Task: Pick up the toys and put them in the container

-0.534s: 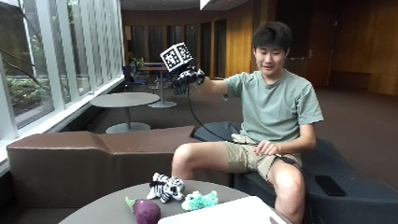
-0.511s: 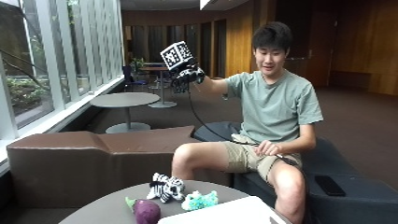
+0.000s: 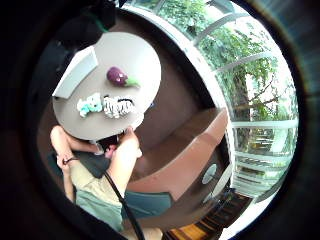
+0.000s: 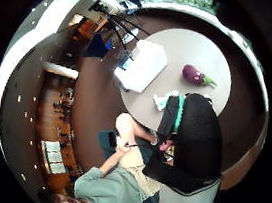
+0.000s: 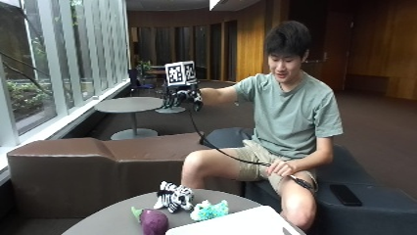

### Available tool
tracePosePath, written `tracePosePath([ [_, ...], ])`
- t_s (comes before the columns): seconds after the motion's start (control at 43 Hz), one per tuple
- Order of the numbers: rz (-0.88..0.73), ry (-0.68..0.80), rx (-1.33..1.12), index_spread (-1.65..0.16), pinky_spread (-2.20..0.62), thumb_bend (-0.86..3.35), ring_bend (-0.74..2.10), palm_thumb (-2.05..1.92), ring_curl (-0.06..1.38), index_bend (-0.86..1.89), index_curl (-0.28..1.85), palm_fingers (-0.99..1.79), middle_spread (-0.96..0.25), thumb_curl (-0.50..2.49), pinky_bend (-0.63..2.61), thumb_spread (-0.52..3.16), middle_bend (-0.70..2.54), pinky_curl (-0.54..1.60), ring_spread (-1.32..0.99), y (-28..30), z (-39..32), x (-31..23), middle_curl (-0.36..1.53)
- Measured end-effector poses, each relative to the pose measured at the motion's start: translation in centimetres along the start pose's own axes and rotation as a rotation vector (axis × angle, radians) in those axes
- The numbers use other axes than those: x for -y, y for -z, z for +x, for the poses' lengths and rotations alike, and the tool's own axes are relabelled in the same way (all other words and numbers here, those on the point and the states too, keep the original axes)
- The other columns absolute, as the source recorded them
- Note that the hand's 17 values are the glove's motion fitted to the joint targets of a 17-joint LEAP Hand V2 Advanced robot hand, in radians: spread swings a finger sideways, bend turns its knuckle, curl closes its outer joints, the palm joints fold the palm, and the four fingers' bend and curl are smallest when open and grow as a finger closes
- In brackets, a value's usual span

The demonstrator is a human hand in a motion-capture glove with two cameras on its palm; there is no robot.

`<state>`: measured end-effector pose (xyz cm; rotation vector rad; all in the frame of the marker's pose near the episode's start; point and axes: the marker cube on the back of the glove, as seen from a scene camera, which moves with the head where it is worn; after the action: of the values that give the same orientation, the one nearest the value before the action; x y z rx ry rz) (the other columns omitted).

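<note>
Outside view shows the gloved right hand [image 5: 184,96] raised well above the table [image 5: 117,218], fingers hanging loosely curled and holding nothing; no writing can be read. Zebra [image 5: 173,196], teal toy [image 5: 209,210] and eggplant [image 5: 153,221] lie on the table beside the white container [image 5: 244,223].

No readable text, labels, brands, numbers or signs anywhere.

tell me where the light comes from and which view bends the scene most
Outside view: daylight enters through the windows on one side, leaving the wood-panelled back of the room dim. Both palm views curve the round table and window frames strongly, ringed by black; the thumb side view is partly blocked by the gloved right hand.
</note>
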<state>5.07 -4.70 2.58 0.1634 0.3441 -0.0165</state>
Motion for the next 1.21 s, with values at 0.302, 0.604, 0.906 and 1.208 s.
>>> tracePosePath([
  [0.302,-0.235,-0.01,-0.177,-0.21,-0.06,0.13,0.45,0.0,0.19,0.11,0.2,-0.08,-0.06,0.2,0.7,1.52,0.18,0.31,-0.13,-7.5,1.7,4.3,0.21],
  [0.604,-0.352,-0.001,-0.177,-0.22,-0.03,-0.07,0.34,-0.12,0.2,0.07,0.18,-0.27,-0.03,0.17,0.67,1.31,0.13,0.32,-0.06,-12.6,2.5,7.4,0.22],
  [0.906,-0.453,0.017,-0.154,-0.22,-0.02,-0.04,0.31,-0.06,0.22,0.08,0.16,-0.22,-0.02,0.17,0.66,1.29,0.15,0.33,-0.05,-24.0,4.7,7.9,0.24],
  [1.208,-0.545,-0.025,-0.116,-0.24,0.01,-0.01,0.22,0.02,0.23,0.09,0.16,-0.16,-0.04,0.22,0.78,1.28,0.12,0.37,-0.04,-35.6,7.1,7.0,0.23],
])
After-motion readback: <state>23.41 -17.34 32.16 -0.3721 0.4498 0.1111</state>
